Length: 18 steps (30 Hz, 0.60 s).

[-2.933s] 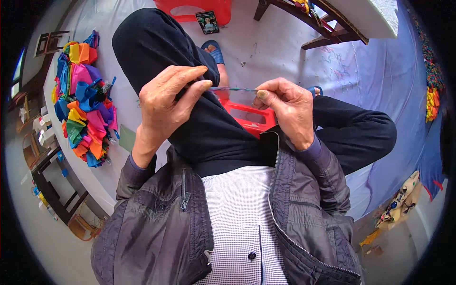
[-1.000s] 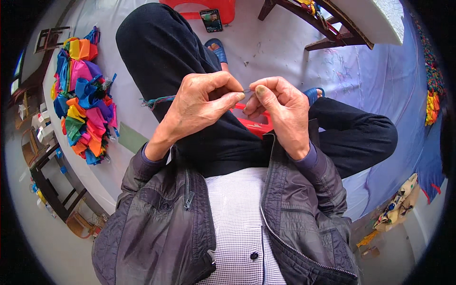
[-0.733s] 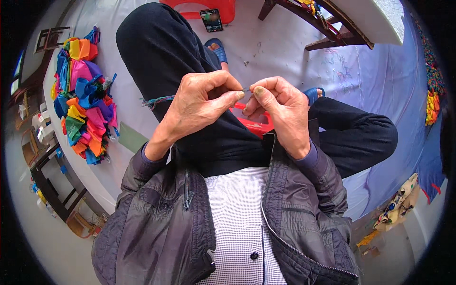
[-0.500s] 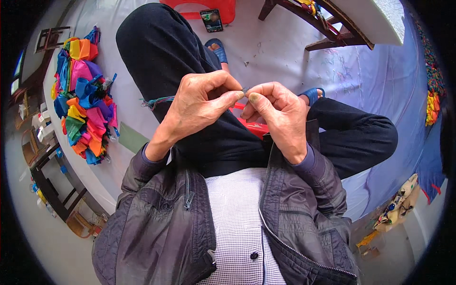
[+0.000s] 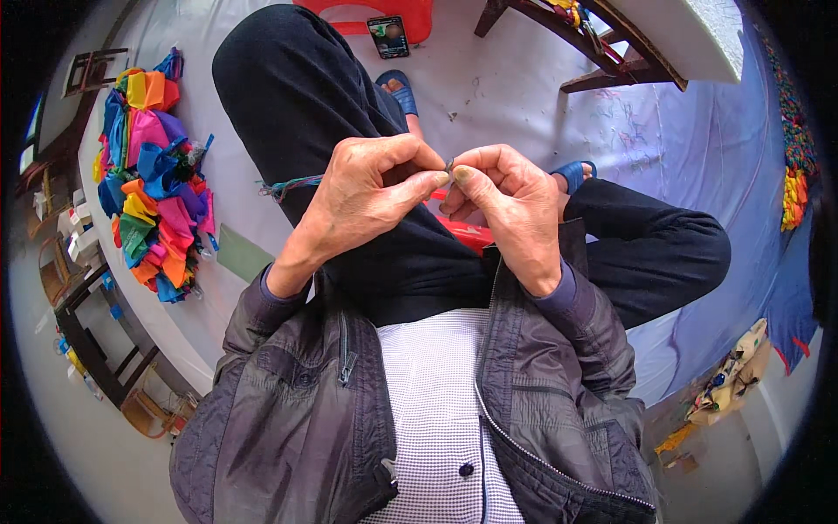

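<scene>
Above my lap, my left hand and my right hand meet fingertip to fingertip. Each pinches thumb against forefinger. A tiny dark sliver shows where the fingertips come together; it is too small to name. Past the wrist of my left hand, a thin bundle of coloured threads lies over my raised thigh, its other end hidden behind the hand. Beneath my right hand, part of a red plastic thing shows between my legs.
A heap of brightly coloured fabric pieces lies at the left, beside a flat green piece. Ahead, a phone leans on a red plastic stool. A dark wooden frame stands at the far right.
My right hand has shifted very slightly to the left, closing the small gap between the fingertips. My left hand stays almost still.
</scene>
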Each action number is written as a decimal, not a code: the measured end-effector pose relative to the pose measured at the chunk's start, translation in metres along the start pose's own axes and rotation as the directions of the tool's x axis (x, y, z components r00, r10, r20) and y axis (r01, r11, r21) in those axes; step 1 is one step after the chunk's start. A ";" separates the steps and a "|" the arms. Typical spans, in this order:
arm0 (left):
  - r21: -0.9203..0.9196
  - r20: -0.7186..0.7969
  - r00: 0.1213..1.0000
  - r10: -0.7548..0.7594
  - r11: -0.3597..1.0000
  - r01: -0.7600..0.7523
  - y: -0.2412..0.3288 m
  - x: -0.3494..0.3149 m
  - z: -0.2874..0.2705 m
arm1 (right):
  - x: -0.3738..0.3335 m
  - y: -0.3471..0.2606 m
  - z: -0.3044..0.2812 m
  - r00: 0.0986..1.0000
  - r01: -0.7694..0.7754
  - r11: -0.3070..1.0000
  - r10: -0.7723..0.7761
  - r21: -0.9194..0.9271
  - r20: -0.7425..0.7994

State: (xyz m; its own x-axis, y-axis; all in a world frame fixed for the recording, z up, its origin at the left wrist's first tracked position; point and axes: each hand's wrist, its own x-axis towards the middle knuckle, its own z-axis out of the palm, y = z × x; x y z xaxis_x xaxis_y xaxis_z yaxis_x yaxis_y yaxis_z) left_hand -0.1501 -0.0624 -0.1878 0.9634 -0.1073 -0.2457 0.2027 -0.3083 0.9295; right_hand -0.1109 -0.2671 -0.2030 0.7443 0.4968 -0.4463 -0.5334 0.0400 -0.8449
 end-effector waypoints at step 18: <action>-0.147 -0.069 0.997 0.019 0.989 -0.029 -0.006 0.000 0.007 | 0.002 0.005 0.001 0.999 0.031 0.999 -0.031 -0.032 0.018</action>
State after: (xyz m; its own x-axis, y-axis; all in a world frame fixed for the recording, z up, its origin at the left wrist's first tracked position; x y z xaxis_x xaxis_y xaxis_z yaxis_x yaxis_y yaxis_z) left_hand -0.1525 -0.0673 -0.1955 0.9769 -0.0482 -0.2082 0.1980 -0.1627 0.9666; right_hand -0.1127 -0.2655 -0.2083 0.7532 0.5105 -0.4147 -0.4963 0.0274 -0.8677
